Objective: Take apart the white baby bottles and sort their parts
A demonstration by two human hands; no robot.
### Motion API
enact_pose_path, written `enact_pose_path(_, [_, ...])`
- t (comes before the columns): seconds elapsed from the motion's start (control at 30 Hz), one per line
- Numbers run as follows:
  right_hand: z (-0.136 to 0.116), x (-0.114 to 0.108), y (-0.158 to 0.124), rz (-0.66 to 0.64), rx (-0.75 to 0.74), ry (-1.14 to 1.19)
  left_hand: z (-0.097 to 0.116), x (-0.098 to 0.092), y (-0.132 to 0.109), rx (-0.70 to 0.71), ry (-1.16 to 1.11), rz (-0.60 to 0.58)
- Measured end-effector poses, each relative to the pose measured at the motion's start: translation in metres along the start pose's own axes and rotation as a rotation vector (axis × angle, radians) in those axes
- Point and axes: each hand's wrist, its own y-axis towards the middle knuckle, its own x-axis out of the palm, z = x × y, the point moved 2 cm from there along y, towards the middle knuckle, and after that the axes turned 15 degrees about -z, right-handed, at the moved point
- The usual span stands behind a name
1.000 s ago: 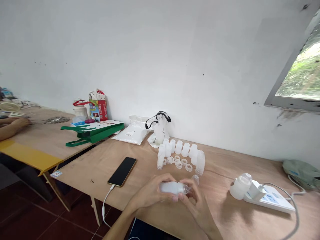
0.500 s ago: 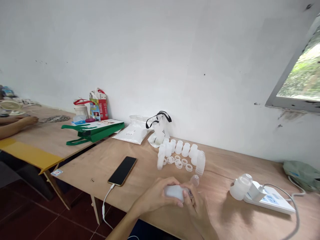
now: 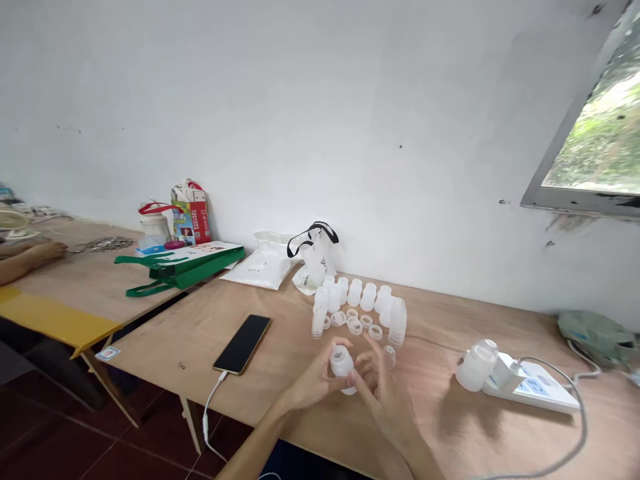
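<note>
My left hand (image 3: 320,375) is closed around a small translucent white bottle (image 3: 341,361), its narrow open neck tilted up toward me. On the bottle's lower right side rests the thumb of my right hand (image 3: 377,379). The other right fingers are loosely bent and apart from the bottle. Just beyond them a clear dome-shaped cap (image 3: 389,357) lies on the table. Farther back, several similar white bottles (image 3: 369,297) stand in an arc around several loose translucent rings (image 3: 355,326). A stack of clear domed caps (image 3: 398,323) closes the arc's right end.
A phone (image 3: 243,344) on a cable lies left on the wooden table (image 3: 200,333). White bags (image 3: 265,261) lie by the wall. At right are a power strip (image 3: 545,389), capped bottles (image 3: 477,365) and a green cap (image 3: 595,337). Another person's arm (image 3: 35,259) rests on the left table.
The bottle has turned from lying sideways between both hands to having its neck up. My right fingers have loosened from its end. The view has shifted slightly.
</note>
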Motion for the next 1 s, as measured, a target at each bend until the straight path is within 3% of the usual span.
enact_pose_path(0.13, [0.002, -0.004, 0.005, -0.168, 0.146, -0.028, -0.014, -0.001, 0.002, -0.022, 0.066, 0.040])
enact_pose_path(0.3, [0.007, -0.009, 0.008, -0.244, 0.153, -0.011, -0.026, 0.004, 0.006, -0.016, 0.264, 0.192])
enact_pose_path(0.6, [0.017, -0.009, 0.007, -0.294, 0.201, -0.133, -0.037, 0.009, 0.009, -0.040, 0.279, 0.097])
enact_pose_path(0.7, [0.018, -0.017, 0.009, -0.275, 0.087, -0.110, -0.045, 0.007, 0.007, -0.097, 0.321, 0.110])
enact_pose_path(0.8, [0.024, -0.034, 0.010, -0.166, 0.006, -0.144, -0.048, 0.004, 0.006, -0.127, 0.374, 0.149])
enact_pose_path(0.9, [0.040, -0.053, 0.007, 0.005, 0.035, -0.343, -0.039, 0.000, 0.006, -0.135, 0.382, 0.193])
enact_pose_path(1.0, [0.062, -0.062, 0.004, 0.030, 0.047, -0.574, -0.022, -0.006, 0.006, -0.100, 0.387, 0.217])
